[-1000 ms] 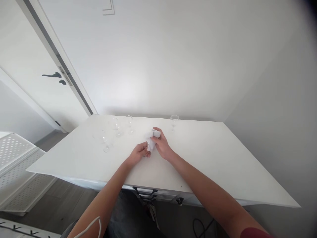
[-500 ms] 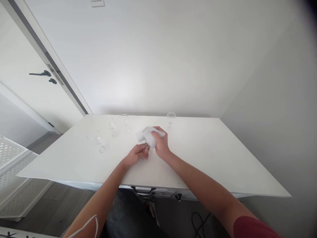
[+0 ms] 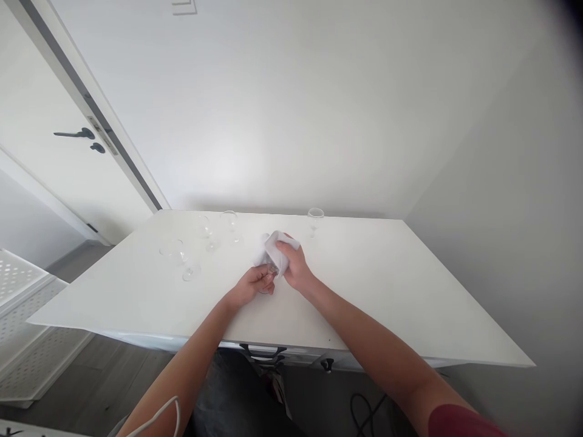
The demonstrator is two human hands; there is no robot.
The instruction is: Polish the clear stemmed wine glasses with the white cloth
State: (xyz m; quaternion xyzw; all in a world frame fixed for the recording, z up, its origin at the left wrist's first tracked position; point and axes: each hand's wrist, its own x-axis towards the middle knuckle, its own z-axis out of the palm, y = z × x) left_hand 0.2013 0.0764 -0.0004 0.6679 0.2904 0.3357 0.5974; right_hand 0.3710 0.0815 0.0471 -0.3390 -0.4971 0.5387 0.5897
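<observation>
My left hand [image 3: 255, 283] is closed around the stem of a wine glass [image 3: 272, 269], low over the middle of the white tabletop. A white cloth [image 3: 277, 250] is wrapped about the bowl and hides most of it. My right hand [image 3: 295, 262] grips the cloth against the glass from the right side. To the left, a group of clear stemmed glasses stands on the table: one near the front [image 3: 187, 261], one behind it [image 3: 208, 233] and one further back [image 3: 232, 226]. Another stemmed glass [image 3: 314, 222] stands alone near the back edge.
The white table [image 3: 392, 291] backs onto a plain wall [image 3: 291, 109]. A door with a dark handle [image 3: 75, 133] is at the left. White perforated racks [image 3: 27, 328] stand on the floor below it. Black drawer handles [image 3: 263, 351] stick out under the table's front edge.
The cloth has shifted and folded differently around the glass as my right hand turned slightly. My left hand keeps its hold on the stem. The other glasses stay put.
</observation>
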